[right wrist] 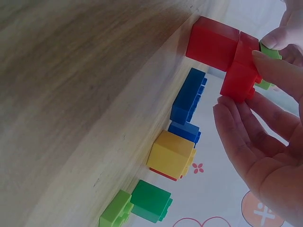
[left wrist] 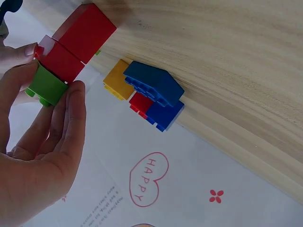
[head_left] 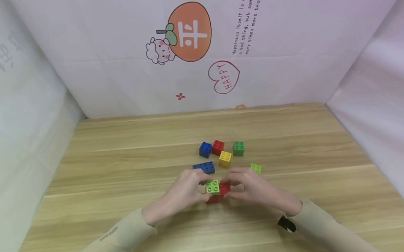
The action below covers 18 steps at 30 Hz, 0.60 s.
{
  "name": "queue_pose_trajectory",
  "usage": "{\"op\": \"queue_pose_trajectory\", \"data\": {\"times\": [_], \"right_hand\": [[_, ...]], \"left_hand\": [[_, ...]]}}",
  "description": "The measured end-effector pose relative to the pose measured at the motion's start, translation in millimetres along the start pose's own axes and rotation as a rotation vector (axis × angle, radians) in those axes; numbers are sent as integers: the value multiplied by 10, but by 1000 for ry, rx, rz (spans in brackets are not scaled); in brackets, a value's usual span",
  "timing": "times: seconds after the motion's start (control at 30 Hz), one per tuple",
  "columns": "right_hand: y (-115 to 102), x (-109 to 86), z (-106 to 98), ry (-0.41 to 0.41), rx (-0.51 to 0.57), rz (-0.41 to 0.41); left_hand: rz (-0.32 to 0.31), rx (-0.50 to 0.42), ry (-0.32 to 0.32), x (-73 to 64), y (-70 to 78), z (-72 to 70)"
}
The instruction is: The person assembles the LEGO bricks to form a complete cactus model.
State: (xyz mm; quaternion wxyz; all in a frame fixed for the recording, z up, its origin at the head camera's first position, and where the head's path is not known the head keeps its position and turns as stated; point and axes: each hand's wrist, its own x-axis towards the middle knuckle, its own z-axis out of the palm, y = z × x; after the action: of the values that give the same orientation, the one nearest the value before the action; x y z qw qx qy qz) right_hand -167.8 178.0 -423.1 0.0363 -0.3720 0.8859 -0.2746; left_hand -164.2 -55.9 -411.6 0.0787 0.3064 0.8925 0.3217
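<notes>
Pinching, left: the left hand (head_left: 186,190) curls in to brick width on the lime-green, square plastic brick (head_left: 212,187), thumb on the near side, fingers on the far side.
Pinching, right: the right hand (head_left: 253,186) likewise has thumb and fingers drawn together on the right end of the long red plastic brick (right wrist: 240,81).
Lime-green on red: the lime-green brick sits over the left part of the long red brick, studs up; whether it is pressed fully home, I cannot tell.
Long axis: the long red brick runs roughly from hand to hand, its right end jutting toward the right palm.
Nearer hand: left for the lime-green brick, right for the jutting end; this offset looks like what any push or pull turns on.
Underneath: a taller red plastic block (right wrist: 213,45) meets the long brick's left part; its contact with the table is unclear.
Just ahead: an oblong dark-blue plastic brick (head_left: 204,167), near the left fingers.
Beyond: blue (head_left: 205,149), red (head_left: 218,146), yellow (head_left: 225,158) and green (head_left: 238,148) plastic cubes.
Behind the right hand: a second lime-green brick (head_left: 255,168).
</notes>
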Motion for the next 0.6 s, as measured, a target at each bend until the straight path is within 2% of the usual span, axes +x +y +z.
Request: {"op": "queue_pose_trajectory", "data": {"times": [0.27,0.6], "right_hand": [[13,-3,13,-8,-1,16],[11,-3,18,11,3,-10]], "left_hand": [[-6,-42,16,0,-23,12],[-8,-52,6,-1,-49,8]]}}
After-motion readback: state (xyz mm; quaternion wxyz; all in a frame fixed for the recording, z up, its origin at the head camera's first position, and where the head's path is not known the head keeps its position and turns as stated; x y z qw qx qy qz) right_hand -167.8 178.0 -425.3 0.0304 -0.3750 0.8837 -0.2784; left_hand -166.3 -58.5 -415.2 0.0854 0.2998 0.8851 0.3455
